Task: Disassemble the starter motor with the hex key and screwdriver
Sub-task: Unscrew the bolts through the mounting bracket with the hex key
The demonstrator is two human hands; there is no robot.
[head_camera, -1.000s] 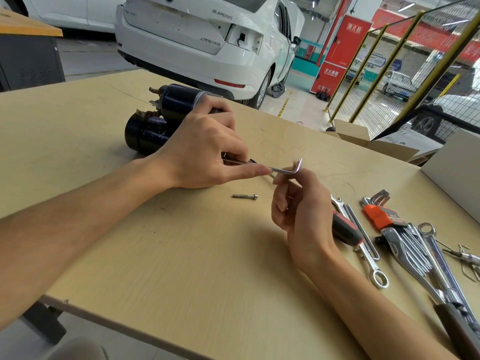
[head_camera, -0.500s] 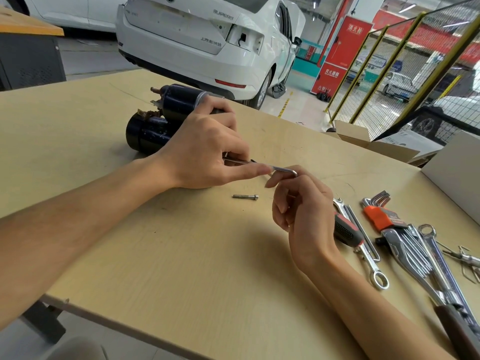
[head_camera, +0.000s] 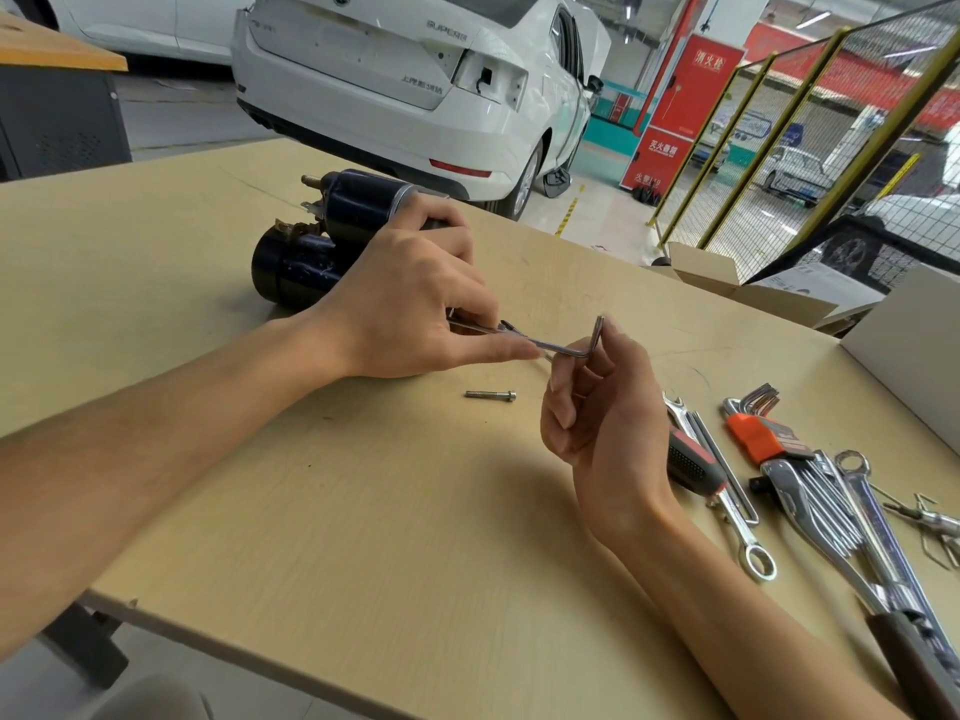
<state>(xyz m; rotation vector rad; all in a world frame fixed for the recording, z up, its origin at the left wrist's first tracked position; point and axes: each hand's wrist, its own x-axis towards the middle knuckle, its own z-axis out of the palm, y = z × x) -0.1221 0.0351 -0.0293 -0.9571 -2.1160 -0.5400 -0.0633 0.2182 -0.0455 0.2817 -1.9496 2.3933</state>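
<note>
From the head camera, the starter motor (head_camera: 332, 236) lies on its side near the far edge of the table (head_camera: 363, 511). The left hand (head_camera: 410, 304) rests over its near end, fingers curled around it, likely to keep it from rolling while a bolt is turned. The left fingertips also steady the long arm of the hex key (head_camera: 566, 348). The right hand (head_camera: 602, 418) pinches the key's short bent end between thumb and finger, so it can spin the key. I cannot see the key's tip; it is probably in a bolt behind the left hand. One loose bolt (head_camera: 491, 394) lies between the hands. The screwdriver (head_camera: 693, 467) waits by the wrenches (head_camera: 831, 501) near the right edge, close to reach
</note>
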